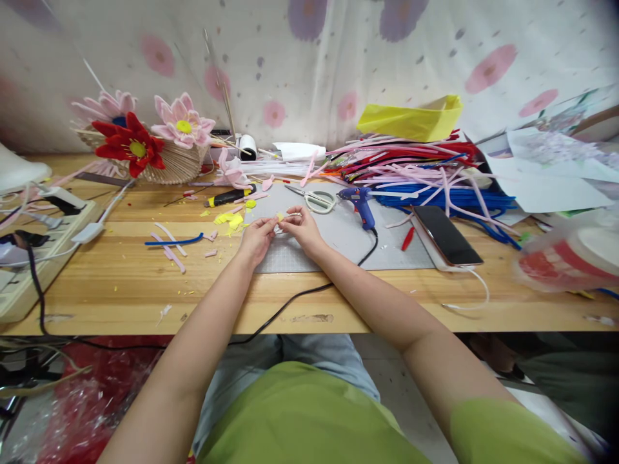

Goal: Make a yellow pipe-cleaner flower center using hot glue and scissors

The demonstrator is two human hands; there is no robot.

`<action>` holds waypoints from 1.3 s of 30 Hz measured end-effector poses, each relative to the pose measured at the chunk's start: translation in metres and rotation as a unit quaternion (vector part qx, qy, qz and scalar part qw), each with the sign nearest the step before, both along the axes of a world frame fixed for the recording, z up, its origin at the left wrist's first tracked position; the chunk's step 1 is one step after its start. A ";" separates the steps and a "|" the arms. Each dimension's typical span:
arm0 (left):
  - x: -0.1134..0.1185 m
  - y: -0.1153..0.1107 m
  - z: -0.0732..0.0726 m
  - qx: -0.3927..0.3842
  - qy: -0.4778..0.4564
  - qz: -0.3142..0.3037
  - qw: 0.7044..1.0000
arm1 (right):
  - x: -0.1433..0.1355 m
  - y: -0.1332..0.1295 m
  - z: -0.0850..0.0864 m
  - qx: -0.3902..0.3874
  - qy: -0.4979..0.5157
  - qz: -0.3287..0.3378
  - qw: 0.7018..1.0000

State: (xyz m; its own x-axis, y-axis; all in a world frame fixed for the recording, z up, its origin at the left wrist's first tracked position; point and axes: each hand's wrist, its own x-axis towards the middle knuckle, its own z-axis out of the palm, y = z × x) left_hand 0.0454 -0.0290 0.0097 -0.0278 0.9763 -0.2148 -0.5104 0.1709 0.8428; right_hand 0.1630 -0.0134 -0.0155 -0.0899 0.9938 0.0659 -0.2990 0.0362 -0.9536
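Note:
My left hand (260, 240) and my right hand (304, 231) meet above the left part of the grey cutting mat (309, 258). Their fingertips pinch together on a small yellow piece (280, 217), mostly covered by the fingers, so its exact kind cannot be made out. Just left of my hands lie yellow scraps (232, 221) and a small yellow disc (250, 203). Scissors with pale handles (321, 202) rest behind my right hand. A blue glue gun (358, 205) lies on the mat to the right, its black cord running under my right forearm.
Fuzzy craft stems (411, 167) are heaped at the back right. A phone (447, 235) and a red-and-white cup (570, 258) stand right. Finished flowers (138, 148) sit back left, near a power strip (48, 258). A yellow-black cutter (232, 196) lies behind the scraps.

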 end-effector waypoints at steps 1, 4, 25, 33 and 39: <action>0.000 0.000 0.000 0.005 0.008 -0.005 1.000 | 0.001 0.000 0.000 -0.004 0.003 -0.003 1.000; 0.000 0.000 -0.002 0.019 0.029 -0.005 0.999 | 0.002 -0.001 0.002 -0.016 0.007 -0.001 1.000; -0.001 0.002 -0.015 0.063 0.114 0.033 0.991 | 0.002 -0.006 0.010 -0.022 -0.008 0.028 0.999; -0.002 0.000 -0.012 0.084 0.102 0.027 0.991 | -0.001 -0.007 0.004 -0.007 -0.019 0.056 0.998; -0.002 -0.002 -0.011 0.077 0.113 0.032 0.990 | 0.000 -0.009 0.006 -0.029 -0.049 0.022 0.998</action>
State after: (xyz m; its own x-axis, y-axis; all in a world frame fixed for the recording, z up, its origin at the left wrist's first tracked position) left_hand 0.0432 -0.0311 -0.0008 -0.1208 0.9917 -0.0444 -0.3116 0.0046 0.9502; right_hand 0.1628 -0.0220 -0.0099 -0.1369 0.9906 -0.0034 -0.2035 -0.0315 -0.9786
